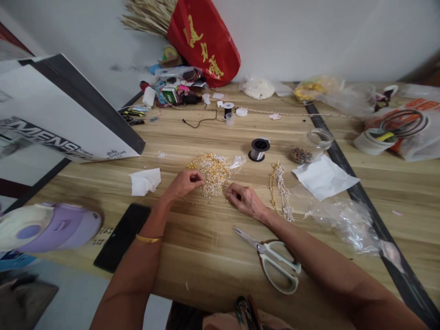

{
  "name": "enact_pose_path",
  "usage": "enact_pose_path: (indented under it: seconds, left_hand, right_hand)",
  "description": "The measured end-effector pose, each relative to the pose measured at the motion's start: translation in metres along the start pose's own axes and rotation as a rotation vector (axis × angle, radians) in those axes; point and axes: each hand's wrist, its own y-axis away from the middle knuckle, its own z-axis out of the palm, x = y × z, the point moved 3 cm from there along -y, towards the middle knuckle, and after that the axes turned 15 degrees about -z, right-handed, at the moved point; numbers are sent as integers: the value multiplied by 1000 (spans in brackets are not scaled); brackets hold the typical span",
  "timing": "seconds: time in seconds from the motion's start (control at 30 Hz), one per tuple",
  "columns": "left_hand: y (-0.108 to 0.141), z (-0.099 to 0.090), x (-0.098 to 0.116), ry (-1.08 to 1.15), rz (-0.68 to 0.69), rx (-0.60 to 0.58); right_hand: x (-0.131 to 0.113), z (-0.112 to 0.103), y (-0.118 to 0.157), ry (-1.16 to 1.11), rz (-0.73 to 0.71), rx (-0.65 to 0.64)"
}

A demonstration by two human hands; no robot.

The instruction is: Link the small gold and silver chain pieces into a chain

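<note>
A heap of gold and silver beaded chains [212, 176] lies on the wooden table between my hands. My left hand [185, 183] is at its left edge, thumb and fingers pinched together; what they hold is too small to make out. At the lower right edge of the heap, my right hand [245, 200] rests with curled fingers, and its fingertips hide anything between them. Scissors [263, 248] with pale handles lie partly open below my right hand. Gold and silver strands [282, 192] are laid out to the right, and a spool of wire [259, 150] stands behind.
A phone [122, 237] and a purple-and-white bottle [65, 227] lie left. A large box [68, 114] stands behind them. On the right are a glass jar with beads [311, 146], white paper [325, 177] and clear plastic bags [350, 224]. A red bag [206, 43] leans at the wall.
</note>
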Motion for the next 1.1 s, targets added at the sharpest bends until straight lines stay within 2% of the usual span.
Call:
enact_pose_path:
  seconds: [0.2, 0.5, 0.73, 1.1]
  left_hand:
    - [-3, -1, -4, 138, -25, -41]
    - [-6, 2, -8, 177, -12, -83]
    - [-7, 2, -9, 159, -12, -56]
    - [-1, -1, 2, 150, 46, 6]
  right_hand:
    - [-2, -2, -1, -12, -4, -9]
    - [-4, -2, -1, -16, -13, -5]
    - [-2, -1, -1, -4, -9, -3]
    - [-2, -1, 0, -10, 7, -10]
